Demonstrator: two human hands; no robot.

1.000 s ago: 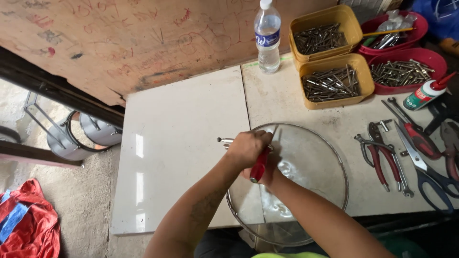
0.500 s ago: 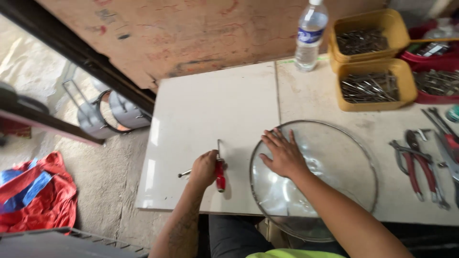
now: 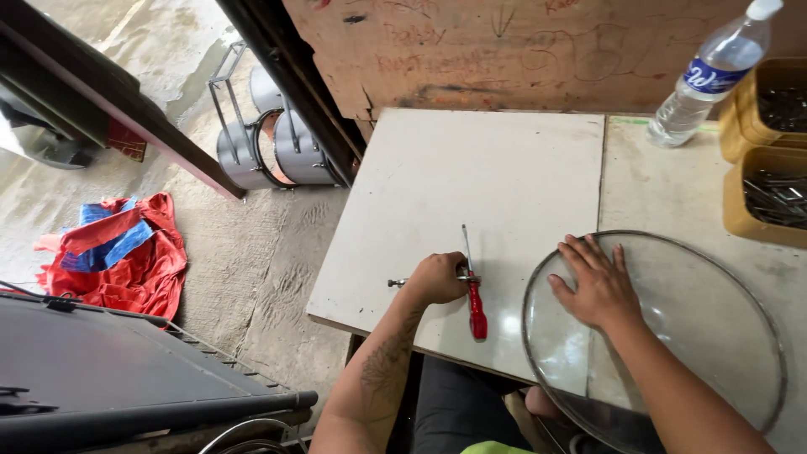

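Head view: both hands on the table, one at a metal part, one flat on a glass lid.

We see the left hand (image 3: 437, 277) closed around a small metal part (image 3: 397, 283) near the table's (image 3: 471, 168) front edge, touching the shaft end of a red-handled screwdriver (image 3: 472, 282) that lies on the surface. The right hand (image 3: 595, 284) lies open, fingers spread, palm down on the round glass lid (image 3: 698, 336), which overhangs the front edge. A plastic water bottle (image 3: 710, 76) stands at the back edge, just beside yellow bins of fasteners (image 3: 769, 185) at the right edge.
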